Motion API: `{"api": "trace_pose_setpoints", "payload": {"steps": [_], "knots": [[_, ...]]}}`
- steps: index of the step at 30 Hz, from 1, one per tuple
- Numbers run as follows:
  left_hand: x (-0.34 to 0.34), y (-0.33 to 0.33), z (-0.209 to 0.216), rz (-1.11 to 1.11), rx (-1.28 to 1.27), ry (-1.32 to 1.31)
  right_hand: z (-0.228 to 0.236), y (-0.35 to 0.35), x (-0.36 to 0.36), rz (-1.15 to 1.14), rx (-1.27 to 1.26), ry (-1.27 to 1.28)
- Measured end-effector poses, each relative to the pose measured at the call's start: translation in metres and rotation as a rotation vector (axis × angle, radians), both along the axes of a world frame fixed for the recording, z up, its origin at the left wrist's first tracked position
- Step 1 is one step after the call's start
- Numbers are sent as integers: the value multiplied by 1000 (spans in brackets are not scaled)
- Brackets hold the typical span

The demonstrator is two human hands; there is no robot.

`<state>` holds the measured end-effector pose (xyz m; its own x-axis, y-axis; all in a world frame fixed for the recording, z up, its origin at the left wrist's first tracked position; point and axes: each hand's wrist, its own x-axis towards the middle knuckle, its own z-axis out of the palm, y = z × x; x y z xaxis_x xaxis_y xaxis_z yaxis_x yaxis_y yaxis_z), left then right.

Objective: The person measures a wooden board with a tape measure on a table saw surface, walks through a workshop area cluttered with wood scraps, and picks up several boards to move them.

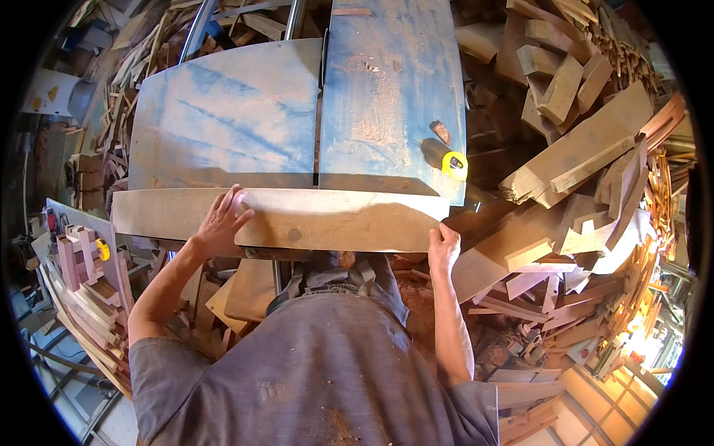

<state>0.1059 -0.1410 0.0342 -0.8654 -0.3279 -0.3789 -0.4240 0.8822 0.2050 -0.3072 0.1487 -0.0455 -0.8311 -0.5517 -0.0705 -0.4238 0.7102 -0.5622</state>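
Observation:
A long wooden board [335, 221] lies crosswise along the near edge of a metal saw table [230, 111], close to my body. Its top shows a dark knot, and a shadow falls over part of it. My left hand [222, 221] rests on the board left of its middle, fingers spread over the face and far edge. At the board's right end, my right hand [444, 249] has its fingers curled round the near corner; its thumb is partly hidden. A yellow tape measure [454, 165] sits at the table's right edge, beside a small wood scrap [440, 132].
A dark slot [318, 141] divides the table's two dusty panels. Offcuts and thick wood blocks [561, 89] are heaped against the right side. To the left, stacked wood pieces [82, 260] stand with another yellow tape measure [103, 250]. Metal rails [294, 18] extend beyond the table.

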Motion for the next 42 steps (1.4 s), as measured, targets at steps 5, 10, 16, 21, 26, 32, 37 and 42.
{"api": "trace_pose_setpoints", "payload": {"steps": [5,10,16,21,26,32,37,42], "knots": [[-4,-9,3,25,-5,-22,6,-13,-4,-7,-26,-63],[-13,-10,10,58,0,-79,13,-15,-14,-66,52,-307],[-5,-18,3,104,-18,-58,-7,-11,-9,-154,-44,-398],[3,-23,-1,78,-8,6,30,-24,-21,-150,109,-611],[-15,-35,20,18,18,5,22,-18,-39,-54,97,-487],[-11,-44,14,-67,4,12,49,-35,-31,-51,166,-580],[-18,-44,19,-65,11,-14,50,-32,-34,-76,201,-575],[-5,-47,16,17,169,-60,53,-48,-35,-53,189,-554]]}}
